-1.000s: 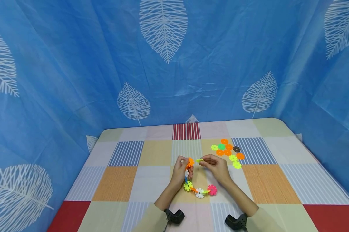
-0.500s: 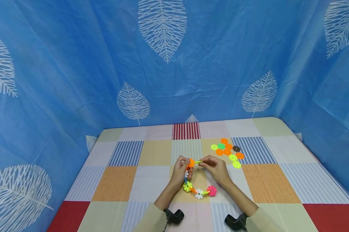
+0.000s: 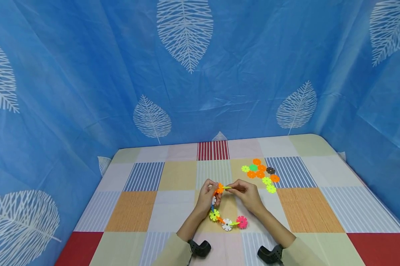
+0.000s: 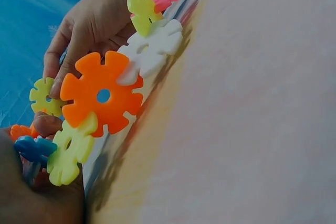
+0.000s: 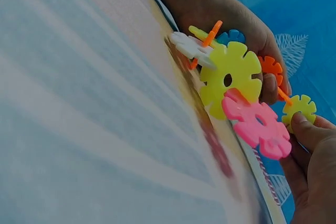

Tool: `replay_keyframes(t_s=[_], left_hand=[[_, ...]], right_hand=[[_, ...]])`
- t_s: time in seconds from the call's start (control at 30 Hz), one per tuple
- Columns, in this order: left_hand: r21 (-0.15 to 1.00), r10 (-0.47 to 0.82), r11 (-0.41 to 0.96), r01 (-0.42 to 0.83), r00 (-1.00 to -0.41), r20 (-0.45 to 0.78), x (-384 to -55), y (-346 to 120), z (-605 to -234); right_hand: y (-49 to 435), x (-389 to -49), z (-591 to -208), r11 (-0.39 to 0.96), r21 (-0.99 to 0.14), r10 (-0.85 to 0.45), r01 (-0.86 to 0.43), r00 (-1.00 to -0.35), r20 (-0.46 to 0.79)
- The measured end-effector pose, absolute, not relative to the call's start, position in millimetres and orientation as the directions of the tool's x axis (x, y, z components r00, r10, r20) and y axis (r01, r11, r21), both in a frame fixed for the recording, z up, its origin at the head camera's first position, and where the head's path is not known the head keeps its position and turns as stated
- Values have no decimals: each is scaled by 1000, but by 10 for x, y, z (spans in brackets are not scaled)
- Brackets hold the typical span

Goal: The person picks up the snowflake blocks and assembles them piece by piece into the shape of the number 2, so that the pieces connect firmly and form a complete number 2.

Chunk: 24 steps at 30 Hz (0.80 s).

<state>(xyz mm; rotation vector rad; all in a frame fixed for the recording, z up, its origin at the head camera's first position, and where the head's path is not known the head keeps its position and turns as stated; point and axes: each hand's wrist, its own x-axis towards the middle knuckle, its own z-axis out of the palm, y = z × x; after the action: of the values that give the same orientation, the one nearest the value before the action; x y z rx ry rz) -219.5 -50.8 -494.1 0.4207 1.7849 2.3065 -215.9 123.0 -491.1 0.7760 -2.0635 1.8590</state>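
Observation:
My left hand (image 3: 204, 199) grips a curved chain of slotted plastic snowflake discs near its upper end, by an orange disc (image 3: 220, 188). Between thumb and fingers, my right hand (image 3: 249, 194) pinches a yellow-green disc (image 5: 299, 109) edge-on against that orange disc. From the left hand the chain hangs down and curves right. Along it are a blue disc (image 4: 35, 149), a yellow-green disc (image 3: 214, 215), a white disc (image 3: 227, 224) and, at the lower end, a pink disc (image 3: 242, 222). The left fingers hide part of the chain.
Loose discs lie beyond the right hand: several orange ones (image 3: 260, 174), a green one (image 3: 253, 167), a black one (image 3: 270, 170) and yellow-green ones (image 3: 271, 189). A patchwork cloth (image 3: 180, 177) covers the table. Blue leaf-print curtains (image 3: 219, 103) stand behind and at both sides.
The right hand has brought its yellow-green disc left and slightly down, from a gap to contact with the orange disc. The hanging chain has dropped slightly. The loose discs have not moved.

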Motion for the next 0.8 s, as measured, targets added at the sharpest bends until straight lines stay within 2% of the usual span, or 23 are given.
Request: replay_keyframes(t_s=[0.33,0.63,0.7,0.8], left_hand=[[977,374,-200,68,-917,141,-2207,-511,-4931],[975,271,-217,39,-958,98,-2276,-479,-5088],[974,256,-222,31,-963,89,-2246,-483,-5022],[975,240,-222,12,-969,66,-2213,-499,-4943]], right_hand=[[1194,-2137,-4908,191,-786,-198,-588,-807,556],[1372,-2254,-5148,346,-698,-222,-627,-778,588],[1541,-2275,-5198,396,-670,-188,-628,-770,610],[1837,-2267,-5217,509,-656,-59,-558,-783,620]])
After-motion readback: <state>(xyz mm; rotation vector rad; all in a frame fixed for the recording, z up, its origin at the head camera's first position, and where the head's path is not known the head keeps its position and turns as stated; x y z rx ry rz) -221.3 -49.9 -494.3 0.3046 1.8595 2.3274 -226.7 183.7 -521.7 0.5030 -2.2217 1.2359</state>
